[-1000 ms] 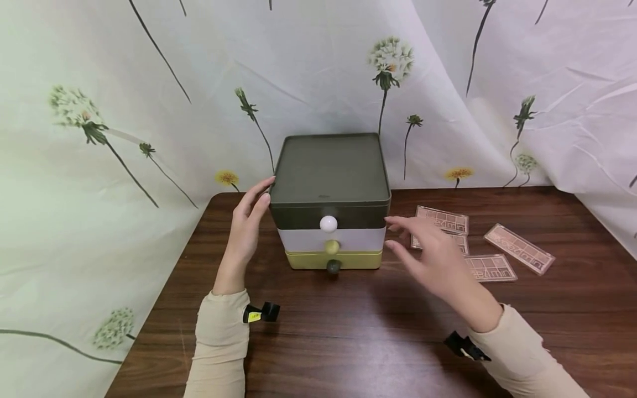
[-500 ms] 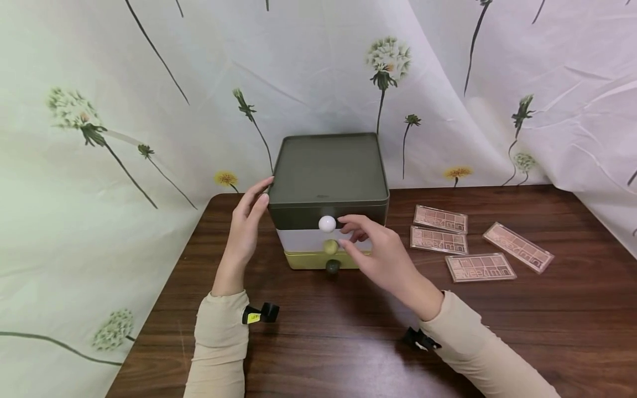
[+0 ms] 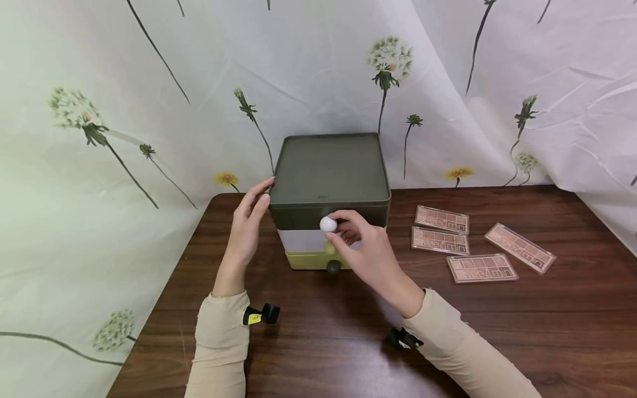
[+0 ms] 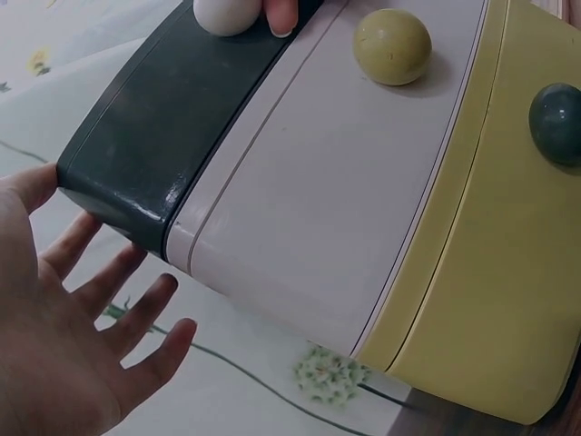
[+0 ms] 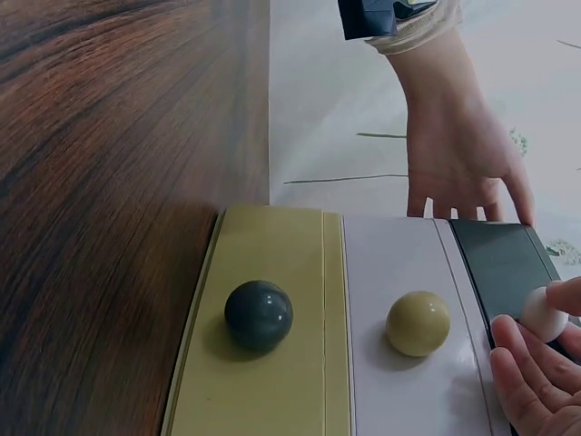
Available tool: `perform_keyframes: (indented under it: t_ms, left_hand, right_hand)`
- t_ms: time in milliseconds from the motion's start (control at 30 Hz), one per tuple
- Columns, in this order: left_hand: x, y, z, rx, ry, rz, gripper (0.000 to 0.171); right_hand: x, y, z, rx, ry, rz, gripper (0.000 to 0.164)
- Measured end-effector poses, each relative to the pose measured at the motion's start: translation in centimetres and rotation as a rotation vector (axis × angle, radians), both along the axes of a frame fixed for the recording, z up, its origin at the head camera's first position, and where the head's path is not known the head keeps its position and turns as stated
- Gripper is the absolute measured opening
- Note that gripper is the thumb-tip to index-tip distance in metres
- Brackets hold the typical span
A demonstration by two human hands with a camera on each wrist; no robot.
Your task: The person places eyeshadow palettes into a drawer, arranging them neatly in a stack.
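Observation:
A three-tier drawer box [image 3: 330, 171] stands on the table, dark green on top, pale lilac-white in the middle, yellow-green at the bottom. My right hand [image 3: 370, 251] pinches the white round knob [image 3: 327, 224] of the top drawer between thumb and fingers. Against the box's upper left side rests my left hand [image 3: 245, 224], its fingers extended and spread in the left wrist view. The yellow-green knob [image 5: 418, 322] of the middle drawer and the dark green knob [image 5: 259, 315] of the bottom one show fully in the right wrist view. All drawers look closed.
Several clear-lidded makeup palettes [image 3: 481, 268] with pinkish pans lie on the brown wooden table [image 3: 318, 342], right of the box. A white cloth [image 3: 318, 72] printed with dandelions hangs behind and along the left side.
My right hand has moved left from beside the box to its front and taken hold of the white knob. My left hand has stayed at the box's side.

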State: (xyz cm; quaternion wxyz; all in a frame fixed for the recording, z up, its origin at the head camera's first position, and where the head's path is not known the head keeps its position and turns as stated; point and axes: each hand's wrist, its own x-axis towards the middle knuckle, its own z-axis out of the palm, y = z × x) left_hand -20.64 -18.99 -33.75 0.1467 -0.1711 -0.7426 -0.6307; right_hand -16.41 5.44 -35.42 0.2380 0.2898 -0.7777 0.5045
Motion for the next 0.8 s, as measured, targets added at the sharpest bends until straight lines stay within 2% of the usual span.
perform_keyframes:
  t_ms: [467, 800]
  left_hand:
    - [-0.1, 0.0, 0.1, 0.004, 0.003, -0.006, 0.043]
    - [-0.2, -0.3, 0.0, -0.015, 0.01, -0.025, 0.043]
  right_hand:
    - [0.0, -0.3, 0.0, -0.003, -0.004, -0.04, 0.028]
    - [1.0, -0.2, 0.3, 0.055, 0.004, -0.041, 0.028]
